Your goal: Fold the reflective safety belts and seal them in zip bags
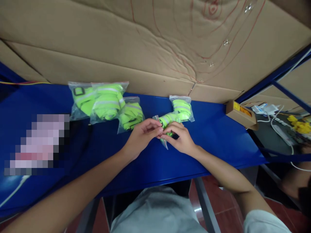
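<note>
Over the blue table, my left hand (143, 134) and my right hand (181, 137) meet with fingers pinched at the edge of a clear zip bag (164, 144). Inside it is a neon yellow-green reflective strap (167, 119), partly hidden by my fingers. Just behind my right hand lies another bagged strap (182, 108). To the left of my left hand sits a bagged strap (131, 116) with a dark part showing. Further left, two more bagged straps overlap: one (107, 102) in front, the other (82, 102) with a black buckle.
A cardboard wall (97, 42) with red drawn lines rises behind the blue table (213, 139). An open cardboard box (239, 115) stands at the right end. A blurred-out pixelated object (39, 142) with a white cable lies left. Another person's arm (293, 176) shows at far right.
</note>
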Demonstrator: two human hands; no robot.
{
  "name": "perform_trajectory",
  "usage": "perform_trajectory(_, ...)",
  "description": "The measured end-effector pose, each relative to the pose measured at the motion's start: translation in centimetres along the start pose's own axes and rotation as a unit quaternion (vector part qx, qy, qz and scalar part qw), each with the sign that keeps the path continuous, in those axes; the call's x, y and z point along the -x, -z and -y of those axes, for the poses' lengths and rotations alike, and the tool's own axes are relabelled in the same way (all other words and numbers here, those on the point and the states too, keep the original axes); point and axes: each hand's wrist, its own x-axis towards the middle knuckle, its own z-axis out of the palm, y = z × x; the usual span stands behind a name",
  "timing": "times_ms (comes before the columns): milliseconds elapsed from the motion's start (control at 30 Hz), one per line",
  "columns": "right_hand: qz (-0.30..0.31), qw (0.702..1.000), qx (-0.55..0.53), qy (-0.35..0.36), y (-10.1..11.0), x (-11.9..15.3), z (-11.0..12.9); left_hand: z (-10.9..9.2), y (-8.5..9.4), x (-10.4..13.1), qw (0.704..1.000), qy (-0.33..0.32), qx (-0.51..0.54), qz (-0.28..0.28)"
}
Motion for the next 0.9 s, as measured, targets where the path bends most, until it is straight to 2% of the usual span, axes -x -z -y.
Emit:
perform_trajectory(133,-0.006,0.999,-0.042,-0.025,0.0,0.0,-0.4,0.5,0.3,-0.3,0.998,0.012,-0.050,-0.022)
perform_trajectory(367,0.006,0.991,-0.124,-0.051,0.3,-0.4,-0.6,0.6,0.7,-0.4,0.986,0.004,-0.162,0.033)
perform_trajectory(567,-0.009,0.992,-0.109,-0.064,0.2,-0.2,-0.4,0.2,0.6,-0.6,0.990,0.005,-0.126,0.063)
perform_trajectory(733,-0.083,0.988,-0.095,-0.083,0.0,-0.1,0.4,0.0,0.0,-0.4,0.992,-0.050,-0.115,0.031)
perform_trajectory(900,-0.097,0.990,-0.069,-0.069,-0.1,0.0,0.5,0.4,-0.5,0.0,0.993,-0.065,-0.095,0.003)
